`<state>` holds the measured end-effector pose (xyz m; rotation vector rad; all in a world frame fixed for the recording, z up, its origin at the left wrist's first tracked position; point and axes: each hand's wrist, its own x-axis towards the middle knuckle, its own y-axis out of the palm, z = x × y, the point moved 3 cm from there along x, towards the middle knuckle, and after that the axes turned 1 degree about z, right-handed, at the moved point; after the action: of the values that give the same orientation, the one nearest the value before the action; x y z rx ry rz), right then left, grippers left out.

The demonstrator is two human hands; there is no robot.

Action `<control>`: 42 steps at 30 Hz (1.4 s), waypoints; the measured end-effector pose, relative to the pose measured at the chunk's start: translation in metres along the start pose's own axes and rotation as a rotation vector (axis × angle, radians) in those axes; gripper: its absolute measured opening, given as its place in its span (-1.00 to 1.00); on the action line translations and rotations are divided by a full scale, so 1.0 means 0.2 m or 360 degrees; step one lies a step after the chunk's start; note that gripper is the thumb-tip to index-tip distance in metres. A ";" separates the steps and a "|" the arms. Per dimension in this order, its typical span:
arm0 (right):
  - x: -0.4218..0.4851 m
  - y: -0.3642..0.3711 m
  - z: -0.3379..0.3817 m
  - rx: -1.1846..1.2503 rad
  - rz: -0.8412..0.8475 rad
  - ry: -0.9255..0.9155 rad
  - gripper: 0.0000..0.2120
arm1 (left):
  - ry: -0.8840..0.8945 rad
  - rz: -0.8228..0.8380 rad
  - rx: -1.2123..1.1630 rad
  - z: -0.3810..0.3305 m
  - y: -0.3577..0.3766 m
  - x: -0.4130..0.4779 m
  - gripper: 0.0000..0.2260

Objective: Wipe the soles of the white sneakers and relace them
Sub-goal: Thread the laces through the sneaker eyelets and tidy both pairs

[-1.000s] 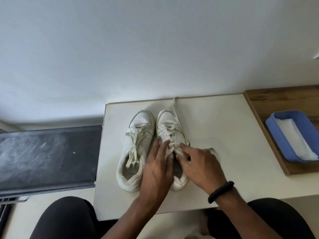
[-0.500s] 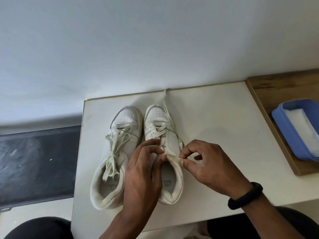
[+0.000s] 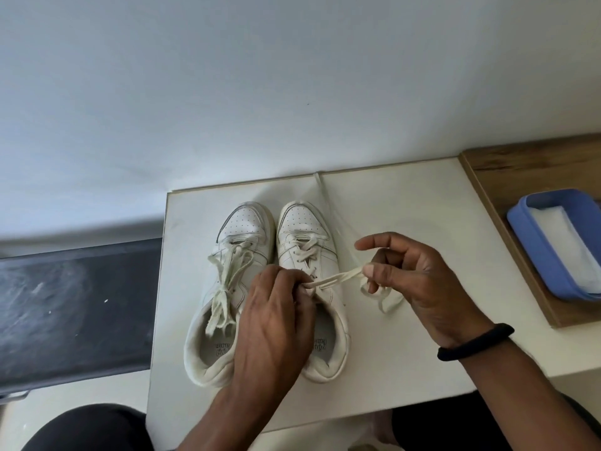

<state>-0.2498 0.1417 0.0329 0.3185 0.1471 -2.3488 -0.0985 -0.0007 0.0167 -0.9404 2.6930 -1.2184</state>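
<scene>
Left hand (image 3: 276,320) pinches the lace (image 3: 338,276) at the right sneaker (image 3: 309,255). Right hand (image 3: 419,281) pinches the same lace, drawn taut between them. Left sneaker (image 3: 237,255) stands laced just beside.

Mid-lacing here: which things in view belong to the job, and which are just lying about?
In the job:
- sneaker under the hands
- other sneaker
- lace, pinched by the left hand and held by the right hand
- white sheet in the blue tub, probably for the soles

Lying about:
- dark panel beside the table
- wooden board under the tub
</scene>
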 end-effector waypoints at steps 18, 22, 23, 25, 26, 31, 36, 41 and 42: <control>0.05 -0.40 -0.11 -0.0815 -0.0971 0.0129 -0.82 | -0.0693 -0.0685 -0.1476 0.07 -0.39 0.14 -0.71; 0.04 -0.39 -0.10 -0.0808 -0.1021 0.0101 -0.78 | -0.0864 -0.0826 -0.1591 0.22 -0.48 0.17 -0.76; 0.04 -0.36 -0.08 -0.0874 -0.1008 0.0066 -0.76 | -0.0940 -0.0878 -0.1612 0.27 -0.50 0.18 -0.77; 0.04 -0.30 -0.05 -0.0973 -0.0996 -0.0040 -0.70 | -0.1070 -0.1009 -0.1625 0.34 -0.53 0.18 -0.78; 0.03 -0.27 -0.04 -0.1014 -0.0999 -0.0096 -0.66 | -0.1115 -0.1056 -0.1588 0.37 -0.54 0.18 -0.76; 0.02 -0.11 0.01 -0.1206 -0.0735 -0.0463 -0.69 | -0.0638 -0.0904 -0.0125 0.38 -0.57 0.16 -0.61; 0.01 0.12 -0.04 -0.1233 -0.0067 -0.0608 -0.88 | 0.0362 -0.0043 0.0246 0.11 -0.34 0.14 -0.84; 0.02 0.15 -0.10 -0.1272 0.0077 -0.0425 -0.85 | 0.0361 0.0317 0.0688 0.07 -0.15 0.06 -0.87; 0.03 0.14 -0.10 -0.1280 0.0086 -0.0382 -0.85 | 0.0352 0.0281 0.0711 0.07 -0.14 0.06 -0.86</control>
<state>-0.2294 0.1217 0.0117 -0.3455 0.9114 -2.0537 -0.0897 -0.0318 0.0292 -0.5240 2.4105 -1.8620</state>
